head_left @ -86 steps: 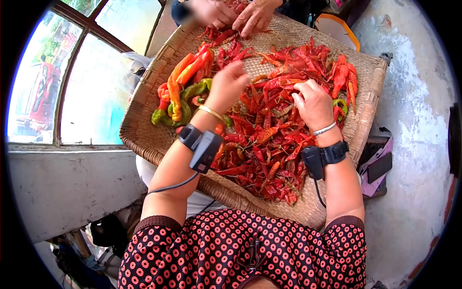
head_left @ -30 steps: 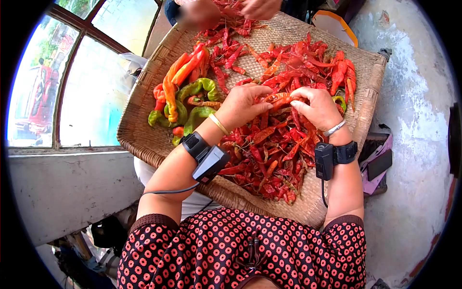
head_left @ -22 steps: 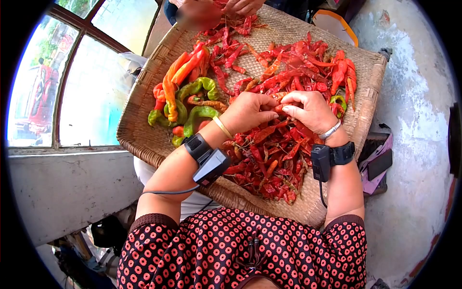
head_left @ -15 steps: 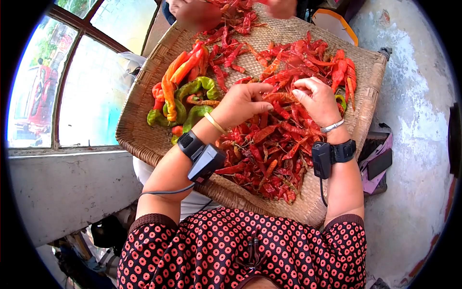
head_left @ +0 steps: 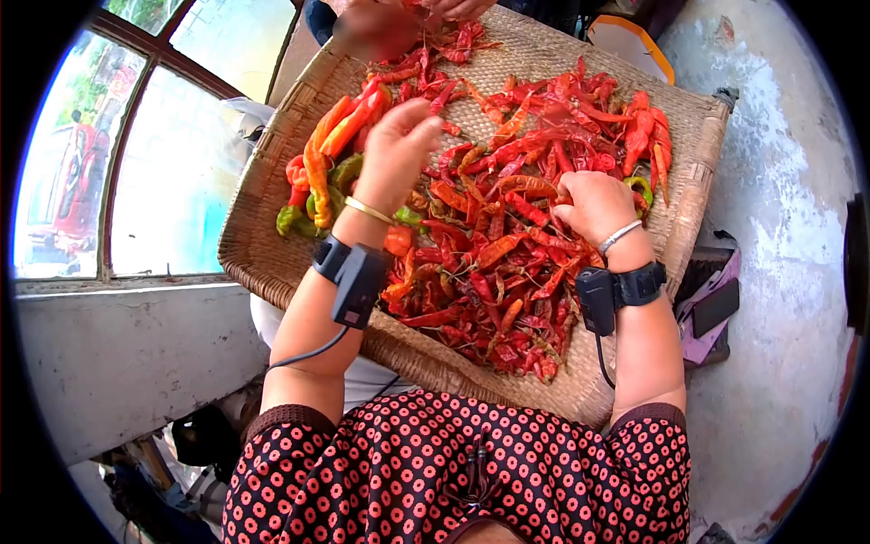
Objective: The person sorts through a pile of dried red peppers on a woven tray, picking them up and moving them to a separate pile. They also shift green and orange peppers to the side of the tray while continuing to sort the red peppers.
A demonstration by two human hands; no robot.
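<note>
A large heap of wrinkled, dried red chilies (head_left: 494,290) covers much of a woven basket tray (head_left: 625,335). My left hand (head_left: 396,156) is raised over the left part of the tray, thumb and bent fingers apart, with nothing visible between them. It partly covers the fresh orange peppers (head_left: 340,127) and the green pepper (head_left: 346,174). Lower down to the right, my right hand (head_left: 595,207) rests at the heap's right side, its fingers curled down and closed. Their tips are hidden, so what they pinch does not show. A green curled pepper (head_left: 642,190) lies just beside it.
Another person's hands (head_left: 458,7) are at the tray's far edge, near more red chilies (head_left: 464,41). A window (head_left: 172,163) with a white sill wall stands at the left. At the right, a dark phone-like object (head_left: 715,307) lies on something pink beside the tray.
My left hand has moved left and up, away from the heap's middle. My right hand has dropped slightly, its fingers now curled downward. The other person's hand has shifted left at the far edge.
</note>
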